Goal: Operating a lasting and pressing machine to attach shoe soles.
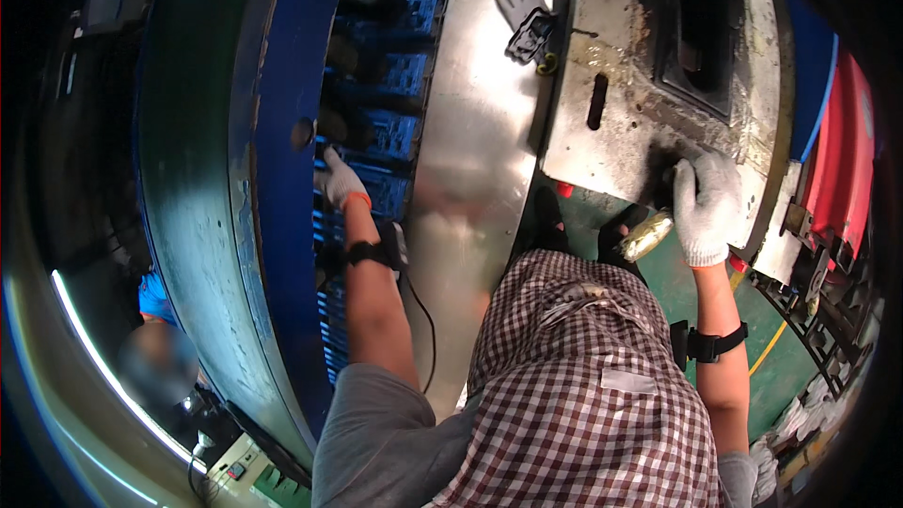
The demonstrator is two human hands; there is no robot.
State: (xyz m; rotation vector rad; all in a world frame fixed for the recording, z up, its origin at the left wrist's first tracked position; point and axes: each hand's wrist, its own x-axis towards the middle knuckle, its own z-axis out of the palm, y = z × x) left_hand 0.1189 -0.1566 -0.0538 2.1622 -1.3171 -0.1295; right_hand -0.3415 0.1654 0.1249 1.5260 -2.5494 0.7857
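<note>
A brown-and-white checked apron (564, 414) with a pale rectangular patch (628, 381) covers a grey short-sleeved shirt (395, 452). The left hand (340, 181) wears a white glove with an orange cuff (356, 198); the right hand (707, 202), a white knitted one. Black straps (722, 345) circle both forearms, the left trailing a cable (434, 334).

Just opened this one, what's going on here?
A person in a checked apron works between machinery with both hands gloved. The left hand reaches into the slotted side of a blue machine frame; its fingertips are hard to make out. The right hand is at the near edge of a stained metal surface, close to a shiny yellowish object; whether it grips anything is unclear. A grey glove lies on the silver metal sheet.
</note>
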